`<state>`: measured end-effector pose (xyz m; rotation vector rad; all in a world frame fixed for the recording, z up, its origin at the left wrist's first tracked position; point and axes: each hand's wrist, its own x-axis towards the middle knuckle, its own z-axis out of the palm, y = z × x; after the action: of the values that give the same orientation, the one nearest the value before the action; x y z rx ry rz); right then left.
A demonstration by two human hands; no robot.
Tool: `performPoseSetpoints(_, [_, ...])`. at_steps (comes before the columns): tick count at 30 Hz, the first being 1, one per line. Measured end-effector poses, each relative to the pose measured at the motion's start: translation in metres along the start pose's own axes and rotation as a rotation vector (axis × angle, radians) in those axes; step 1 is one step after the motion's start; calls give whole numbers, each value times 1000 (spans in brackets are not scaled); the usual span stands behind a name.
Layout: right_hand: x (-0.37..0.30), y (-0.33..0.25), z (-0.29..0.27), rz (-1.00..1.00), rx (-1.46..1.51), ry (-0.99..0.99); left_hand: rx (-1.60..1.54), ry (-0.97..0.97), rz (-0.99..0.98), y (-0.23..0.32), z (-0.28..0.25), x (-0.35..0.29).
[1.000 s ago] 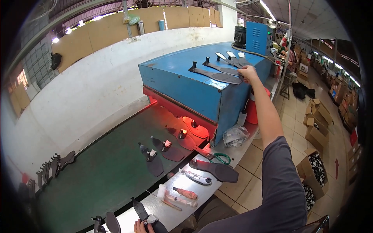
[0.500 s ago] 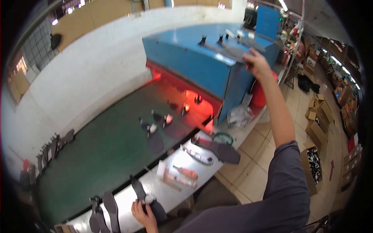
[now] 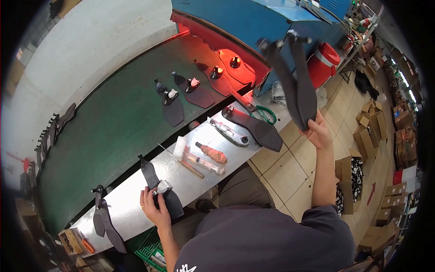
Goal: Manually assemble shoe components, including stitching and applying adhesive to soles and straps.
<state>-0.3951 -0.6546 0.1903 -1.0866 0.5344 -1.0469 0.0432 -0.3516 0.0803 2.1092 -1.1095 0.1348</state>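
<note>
Beyond the worktop (image 3: 122, 199), the blue machine (image 3: 226, 18) runs out of view at the top edge, which also cuts off the dark pieces (image 3: 315, 10) on that machine. To the right of the worktop, the two dark soles (image 3: 301, 88) have blurred upper ends and hide some fingers of the right hand (image 3: 319, 131). On the worktop, the left hand (image 3: 156, 209) covers part of a black sole (image 3: 172, 204). Beneath the worktop, the green crate (image 3: 147, 249) is partly hidden.
</note>
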Motion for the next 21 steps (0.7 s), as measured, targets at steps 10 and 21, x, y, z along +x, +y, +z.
performPoseSetpoints(10, [-18, 96, -6, 362, -135, 260, 59, -8, -40, 10, -5, 15])
performPoseSetpoints(21, [-3, 95, -15, -450, -2022, 258, -542, 214, -197, -7, -4, 8])
